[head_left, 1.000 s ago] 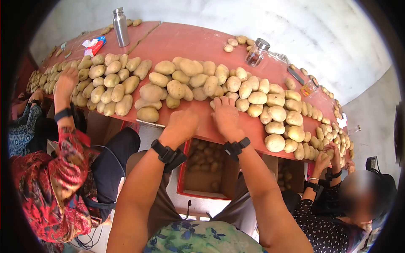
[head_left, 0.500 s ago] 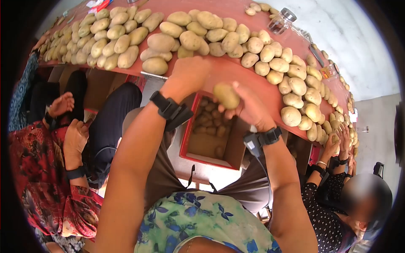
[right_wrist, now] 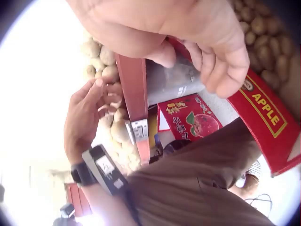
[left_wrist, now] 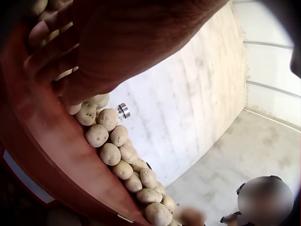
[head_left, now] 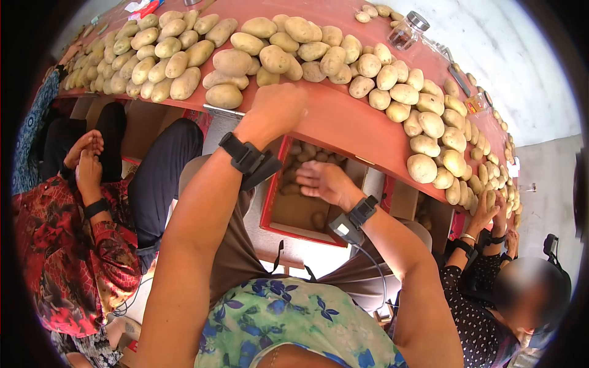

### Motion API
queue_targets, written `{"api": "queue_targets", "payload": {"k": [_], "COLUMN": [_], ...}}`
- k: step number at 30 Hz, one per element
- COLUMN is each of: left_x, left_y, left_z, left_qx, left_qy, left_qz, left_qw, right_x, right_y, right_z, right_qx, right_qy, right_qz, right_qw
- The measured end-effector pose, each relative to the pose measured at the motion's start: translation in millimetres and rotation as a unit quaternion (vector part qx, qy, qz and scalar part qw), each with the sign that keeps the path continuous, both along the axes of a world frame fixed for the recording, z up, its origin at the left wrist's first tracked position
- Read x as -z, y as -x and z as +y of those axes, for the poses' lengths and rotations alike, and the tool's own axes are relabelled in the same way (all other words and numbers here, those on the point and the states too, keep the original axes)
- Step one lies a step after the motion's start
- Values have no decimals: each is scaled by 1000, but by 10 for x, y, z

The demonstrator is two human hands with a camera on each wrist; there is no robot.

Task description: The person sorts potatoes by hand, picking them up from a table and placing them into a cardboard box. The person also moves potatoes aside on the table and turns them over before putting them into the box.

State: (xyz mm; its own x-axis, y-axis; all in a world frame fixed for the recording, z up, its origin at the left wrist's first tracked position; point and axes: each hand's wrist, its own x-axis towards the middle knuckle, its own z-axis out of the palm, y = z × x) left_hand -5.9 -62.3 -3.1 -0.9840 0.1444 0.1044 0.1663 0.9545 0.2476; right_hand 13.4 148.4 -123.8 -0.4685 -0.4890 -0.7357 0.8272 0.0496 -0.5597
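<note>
Beside the potatoes (head_left: 274, 59) at the table's near edge, my left hand (head_left: 276, 110) hovers, its fingers hidden in the head view. The left wrist view shows that hand (left_wrist: 89, 52) with fingers apart and loosely bent near potatoes (left_wrist: 110, 154); in the right wrist view this hand (right_wrist: 82, 117) holds nothing. My right hand (head_left: 328, 183) is over the red-edged box (head_left: 265, 211) below the table, palm up to the side, fingers relaxed and empty. Potatoes (head_left: 305, 151) lie in the box. The right wrist view shows the same empty hand (right_wrist: 207, 42) above the box's red "APPLE" side (right_wrist: 268, 110).
Rows of potatoes (head_left: 405, 94) line the red table (head_left: 343, 116). A glass jar (head_left: 408, 30) stands at the back. People sit on both sides: a red patterned sleeve (head_left: 116, 264) at left, hands (head_left: 485, 211) at potatoes on the right. Another printed box (right_wrist: 193, 120) lies under the table.
The potato that my right hand held is out of it, and that hand has moved from the table edge to over the box. My left hand stays nearly in place. The head view has tilted downward.
</note>
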Motion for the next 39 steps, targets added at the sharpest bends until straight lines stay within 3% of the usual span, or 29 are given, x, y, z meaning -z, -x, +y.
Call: {"api": "queue_targets", "payload": {"k": [5,12,15,17,19,21,23,26,30,33,36,38,39], "left_x": [105,99,156,130,132,101,63,45,98,71,120,128,120], "left_y": [38,43,21,13,17,29,17,24,-14,-45,-25,-14,-27], "left_z": [0,13,-6,-8,-4,6,24,-12,-109,-122,-146,-162,-166], "left_qx": [0,-4,7,9,15,13,6,-7,3,1,1,-1,-1], "left_qy": [15,23,25,41,39,41,48,31,18,30,31,28,25], "left_qz": [-25,-35,-10,-3,-5,-7,-14,-25,33,50,55,62,65], "left_qw": [1000,999,1000,999,999,999,999,999,999,998,998,998,998], "right_x": [-259,-509,-846,-1113,-1249,-1370,-1458,-1493,-1314,-1079,-823,-1148,-1330], "right_y": [-191,-234,-118,33,257,506,719,974,1335,1436,1689,1359,1150], "right_z": [-172,-321,-314,-302,-284,-250,-344,-614,-904,-941,-754,-684,-647], "right_qx": [-243,-365,-341,-234,-126,-93,-65,-100,-120,-89,-30,2,21], "right_qy": [42,-6,-21,-41,-86,-198,-306,-419,-465,-474,-412,-290,-221], "right_qz": [90,233,320,436,583,653,705,691,659,689,748,625,546], "right_qw": [965,901,883,868,798,726,636,580,579,541,519,725,807]}}
